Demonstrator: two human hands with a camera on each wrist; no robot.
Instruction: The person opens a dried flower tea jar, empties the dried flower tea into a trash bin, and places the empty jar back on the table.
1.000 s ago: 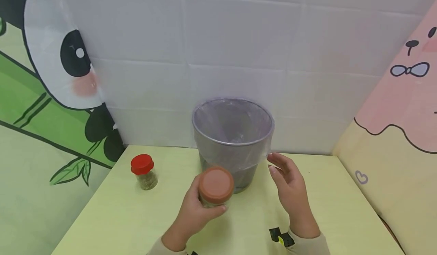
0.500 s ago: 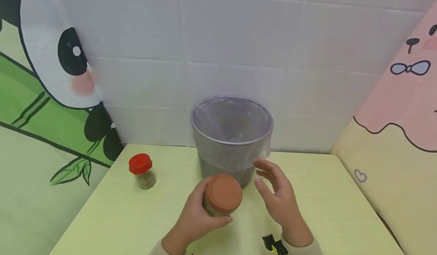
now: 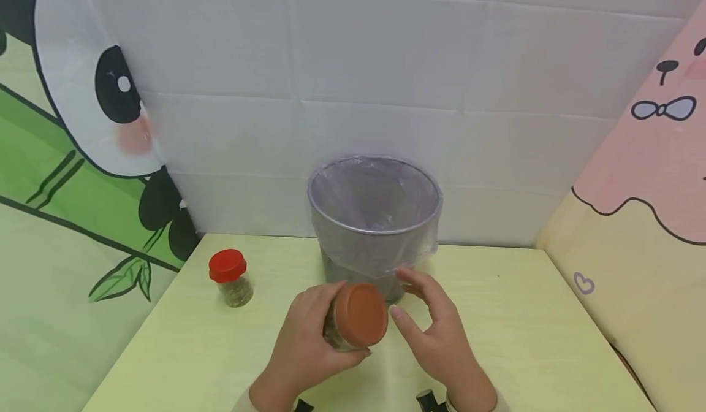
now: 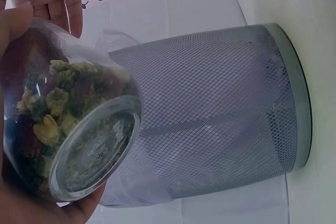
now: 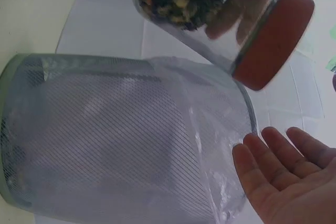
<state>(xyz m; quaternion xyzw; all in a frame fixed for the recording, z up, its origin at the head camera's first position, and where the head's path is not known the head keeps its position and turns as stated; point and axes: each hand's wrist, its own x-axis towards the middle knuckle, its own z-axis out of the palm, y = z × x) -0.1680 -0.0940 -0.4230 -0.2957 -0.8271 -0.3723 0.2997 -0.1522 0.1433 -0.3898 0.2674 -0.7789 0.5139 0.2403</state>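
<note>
Jar (image 3: 353, 317) at lower centre of head view, above table (image 3: 524, 338), tilted, brown lid (image 3: 361, 314) facing camera. Left hand (image 3: 306, 344) wraps jar body from left, fingers curled round glass. Right hand (image 3: 436, 332) just right of lid, fingers straight and spread, holding nothing; fingertips near lid, contact unclear. Dried flowers inside jar. Lined mesh bin (image 3: 375, 228) directly behind jar. Red-capped jar (image 3: 230, 277) stands well apart at left.
</note>
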